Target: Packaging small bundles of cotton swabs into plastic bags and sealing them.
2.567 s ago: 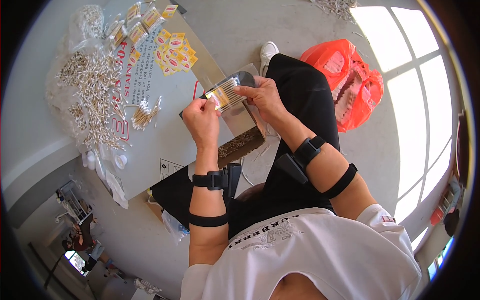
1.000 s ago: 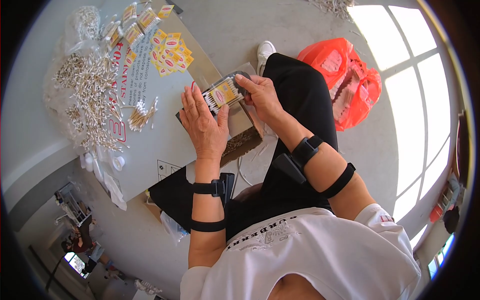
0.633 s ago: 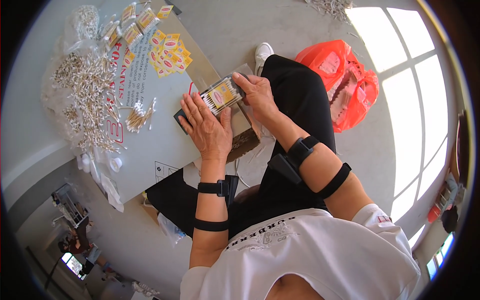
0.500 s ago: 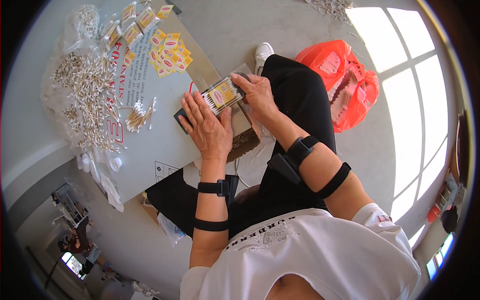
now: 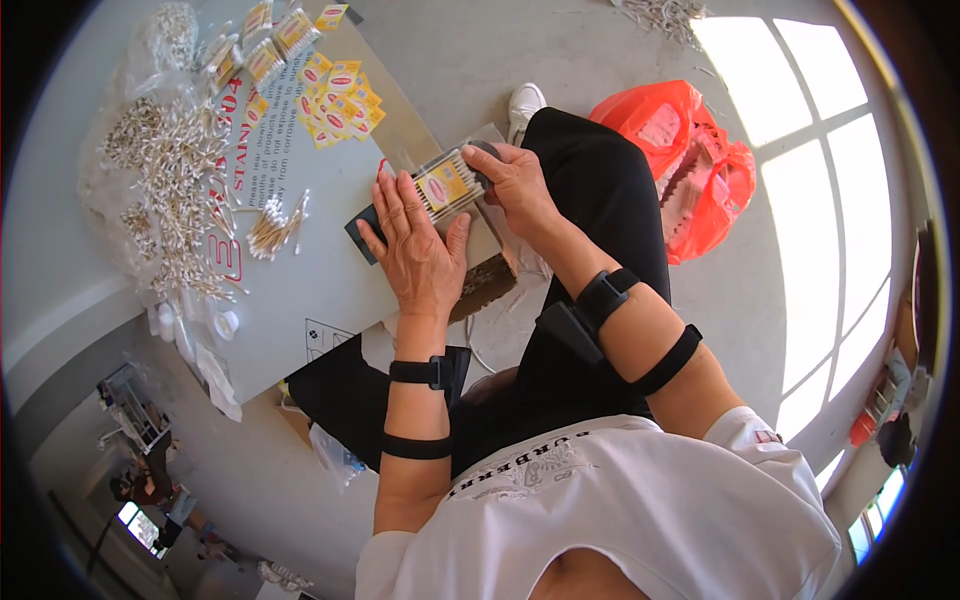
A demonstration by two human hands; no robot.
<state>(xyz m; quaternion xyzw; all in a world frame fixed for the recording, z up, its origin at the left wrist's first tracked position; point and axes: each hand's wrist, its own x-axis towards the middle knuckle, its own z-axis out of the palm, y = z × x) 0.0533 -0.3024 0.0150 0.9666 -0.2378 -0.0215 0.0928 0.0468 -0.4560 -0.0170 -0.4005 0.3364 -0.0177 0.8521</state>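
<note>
A clear packet of cotton swabs (image 5: 447, 186), with a yellow label inside, lay on a dark pad (image 5: 365, 232) at the near edge of the desk (image 5: 300, 290). The left hand (image 5: 415, 250) was spread flat, its fingers pressed on the packet's near side. The right hand (image 5: 515, 180) was pinched on the packet's right end.

Risks judged:
- The packet sat close to the desk edge and could be pushed off onto the floor by uneven pressure.
- Swabs could be squeezed out of line, or out of an open end, by the flat palm; whether the end was sealed could not be told.
- The small bundle of loose swabs (image 5: 275, 222) and the yellow labels (image 5: 340, 95) nearby could be swept aside by a sliding forearm.
</note>
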